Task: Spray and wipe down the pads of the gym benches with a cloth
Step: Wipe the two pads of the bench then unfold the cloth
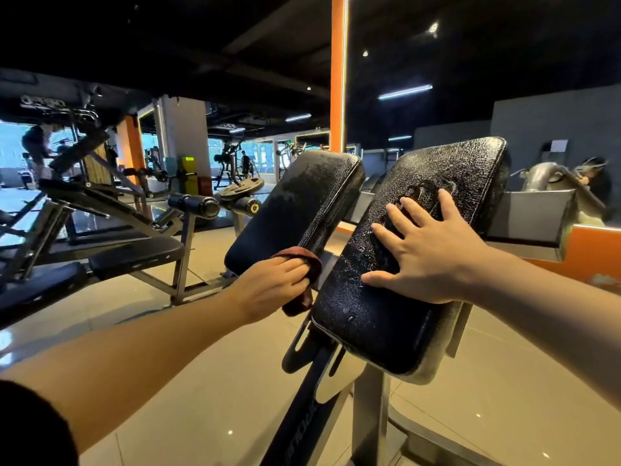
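The tiled floor (208,381) carries all equipment in view. A mirror wall (470,79) with an orange frame (337,72) stands behind the machine. To the left stands a flat bench (134,255) with a metal frame and roller pads (193,205).

The machine's metal post (369,415) supports two black pads side by side, both tilted upward away from the viewer. The right pad (386,314) is nearer; its surface is cracked and glossy, with a worn patch near the middle. The left pad (295,203) sits just beside it, separated by a narrow gap, and shows a dull film across its upper part.

The right hand (426,250) lies flat on the face of the right pad. Its fingers (396,216) are straight and spread, gripping nothing, with the fingertips at the edge of the worn patch.

The left hand (268,287) is at the lower right edge of the left pad. Its fingers are curled around a reddish-brown cloth (311,264), which is bunched in the gap between the two pads and touches the left pad's edge. Part of the cloth hangs below the hand.
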Demonstrator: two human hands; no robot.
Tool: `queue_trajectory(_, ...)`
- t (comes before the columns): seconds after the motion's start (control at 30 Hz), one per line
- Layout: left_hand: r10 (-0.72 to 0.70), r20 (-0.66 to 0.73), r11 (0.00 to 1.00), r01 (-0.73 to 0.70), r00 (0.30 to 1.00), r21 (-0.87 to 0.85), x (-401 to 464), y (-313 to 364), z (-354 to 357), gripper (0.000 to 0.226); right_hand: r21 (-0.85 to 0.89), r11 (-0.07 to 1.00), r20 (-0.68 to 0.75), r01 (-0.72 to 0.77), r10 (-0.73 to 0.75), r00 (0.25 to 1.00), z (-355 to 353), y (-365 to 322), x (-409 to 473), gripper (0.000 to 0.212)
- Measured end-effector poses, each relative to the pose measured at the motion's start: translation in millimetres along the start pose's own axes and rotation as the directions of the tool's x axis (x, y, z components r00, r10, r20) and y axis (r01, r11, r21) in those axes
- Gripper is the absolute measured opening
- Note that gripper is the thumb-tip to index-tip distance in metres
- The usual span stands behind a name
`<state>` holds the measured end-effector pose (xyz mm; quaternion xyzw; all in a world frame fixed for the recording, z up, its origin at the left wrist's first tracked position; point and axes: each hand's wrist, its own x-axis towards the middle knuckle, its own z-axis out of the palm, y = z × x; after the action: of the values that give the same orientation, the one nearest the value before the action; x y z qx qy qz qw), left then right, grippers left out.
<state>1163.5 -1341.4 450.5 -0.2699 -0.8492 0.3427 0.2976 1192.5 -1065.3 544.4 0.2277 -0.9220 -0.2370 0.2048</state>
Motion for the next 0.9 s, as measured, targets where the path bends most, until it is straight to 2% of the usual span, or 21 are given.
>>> queue_trajectory(0.1,-0.022,-0.018,1.000,0.022,1.000,-0.001,33.9,-11.8,0.2,0.045,0.059,0.998,0.000,-0.001,0.001,1.000,-7.6,27.5,11.5,0.080)
queue_trajectory(0.23,-0.069,-0.107,0.996,0.075,0.992,0.055,92.1,-31.9,7.4,0.027,0.062,0.993,-0.025,-0.104,0.105,0.994,-16.7,62.2,29.2,0.085)
queue_trajectory(0.4,-0.083,-0.130,0.981,0.104,0.988,0.164,157.5,-49.5,0.7,0.012,0.064,0.990,-0.112,-0.129,0.135,0.984,-8.4,62.0,34.7,0.082)
queue_trajectory(0.47,-0.110,-0.138,0.978,0.132,0.984,0.160,167.1,-53.5,0.2,0.015,0.075,0.989,-0.133,-0.131,0.140,0.981,-5.9,62.0,34.9,0.081)
queue_trajectory(0.57,-0.186,-0.132,0.958,0.209,0.974,0.196,178.0,-55.7,-6.5,0.032,0.078,0.989,-0.137,-0.128,0.138,0.981,-4.1,62.5,36.2,0.079)
queue_trajectory(0.77,-0.317,0.075,0.884,0.265,0.946,0.386,226.3,-56.9,-37.8,0.052,0.112,0.988,-0.163,-0.111,0.128,0.978,-1.2,64.7,36.7,0.079)
queue_trajectory(0.9,-0.333,0.040,0.917,0.313,0.942,0.246,219.1,-54.2,-35.7,0.040,0.148,0.984,-0.179,-0.102,0.128,0.976,0.6,69.1,35.5,0.080)
